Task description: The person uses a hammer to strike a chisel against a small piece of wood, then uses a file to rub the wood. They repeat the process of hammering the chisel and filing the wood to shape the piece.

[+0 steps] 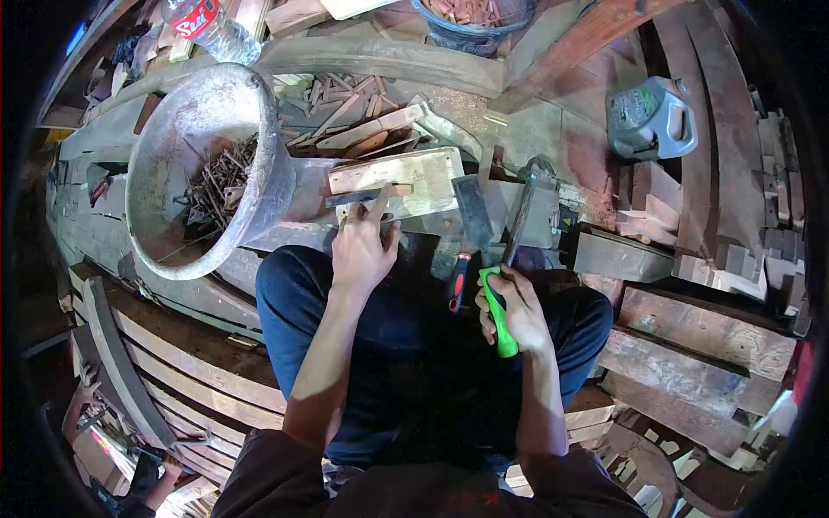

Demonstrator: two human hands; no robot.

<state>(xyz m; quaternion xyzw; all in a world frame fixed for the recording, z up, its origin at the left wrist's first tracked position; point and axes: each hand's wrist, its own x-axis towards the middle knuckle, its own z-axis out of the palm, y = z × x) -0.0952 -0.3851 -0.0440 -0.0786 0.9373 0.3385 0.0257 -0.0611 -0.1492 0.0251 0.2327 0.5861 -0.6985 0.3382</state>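
Note:
My left hand (363, 250) reaches over a pale wooden block (432, 168), index finger stretched out and thumb apart. Its fingertips touch or hover just over a narrow strip (356, 197), dark at one end, and a small brown wood piece (402, 190) on the block. My right hand (522, 315) is closed around the green-and-black handle of a hammer (521, 220), whose metal shaft points away from me; its far end looks dark and is hard to make out. Between my hands lie a dark flat rectangular piece (472, 211) and a red-and-black tool handle (458, 285).
A whitish bucket (272, 186) of rusty nails or scraps lies tilted at left. Wood offcuts (345, 99) are piled behind the block. A grey jug (649, 121) stands at right, a plastic bottle (211, 30) and a dark tub (471, 34) at the back. Wooden slats (199, 367) surround my legs.

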